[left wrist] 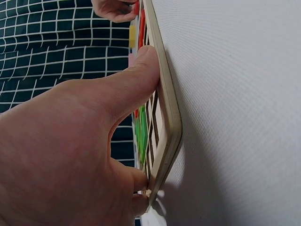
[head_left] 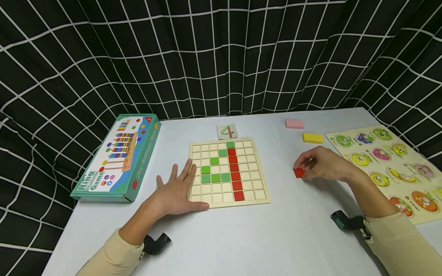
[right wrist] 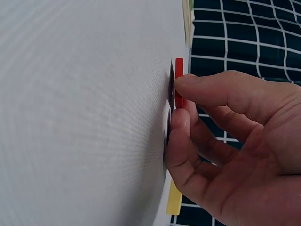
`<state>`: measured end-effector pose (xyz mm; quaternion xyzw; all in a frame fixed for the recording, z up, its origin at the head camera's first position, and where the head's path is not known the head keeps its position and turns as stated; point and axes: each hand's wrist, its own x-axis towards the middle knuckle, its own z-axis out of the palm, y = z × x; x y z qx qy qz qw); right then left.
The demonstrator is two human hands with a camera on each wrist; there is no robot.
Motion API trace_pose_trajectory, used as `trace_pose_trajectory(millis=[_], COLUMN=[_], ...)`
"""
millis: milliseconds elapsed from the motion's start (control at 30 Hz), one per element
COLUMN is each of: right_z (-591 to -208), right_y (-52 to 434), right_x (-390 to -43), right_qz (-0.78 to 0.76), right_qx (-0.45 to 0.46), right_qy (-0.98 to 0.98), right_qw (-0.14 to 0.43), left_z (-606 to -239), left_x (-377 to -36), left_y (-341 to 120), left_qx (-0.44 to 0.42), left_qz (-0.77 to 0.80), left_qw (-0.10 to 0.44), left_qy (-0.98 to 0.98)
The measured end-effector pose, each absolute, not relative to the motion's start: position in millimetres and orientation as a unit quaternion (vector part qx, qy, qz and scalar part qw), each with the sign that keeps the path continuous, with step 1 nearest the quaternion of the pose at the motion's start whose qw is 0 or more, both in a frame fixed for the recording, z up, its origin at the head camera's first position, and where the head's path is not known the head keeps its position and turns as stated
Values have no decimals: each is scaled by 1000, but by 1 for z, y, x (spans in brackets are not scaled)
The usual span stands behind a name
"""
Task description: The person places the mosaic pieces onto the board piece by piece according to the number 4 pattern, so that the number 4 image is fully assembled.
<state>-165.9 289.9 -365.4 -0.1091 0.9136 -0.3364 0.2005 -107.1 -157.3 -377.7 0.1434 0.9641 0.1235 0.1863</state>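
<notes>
Red tile (head_left: 298, 173) sits pinched in my right hand (head_left: 322, 164) on the white table (head_left: 276, 237), well right of the wooden grid board (head_left: 253, 197); my left hand (head_left: 177, 189) lies flat, fingers spread, on the board's near-left corner

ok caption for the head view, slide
Left hand steadies the grid board while the right hand pinches a red tile.

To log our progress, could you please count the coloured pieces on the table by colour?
Green tiles on the board: 7
Red tiles on the board: 6
Red piece pinched by the right hand: 1
Pink block: 1
Yellow block: 1
Total: 16
</notes>
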Motion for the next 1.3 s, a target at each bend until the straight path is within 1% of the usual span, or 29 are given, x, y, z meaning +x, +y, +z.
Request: trace_pose_trajectory(millis=[833, 1300], right_z=[-359, -353], right_y=[265, 239], right_x=[-163, -161], right_qz=[-353, -364], right_qx=[-68, -75], right_qy=[913, 912], right_qw=[192, 173], left_z=[-377, -378], left_x=[-107, -108], left_y=[-160, -158], left_qx=[142, 145], left_qz=[122, 123], left_qw=[185, 184], left_qy=[965, 964])
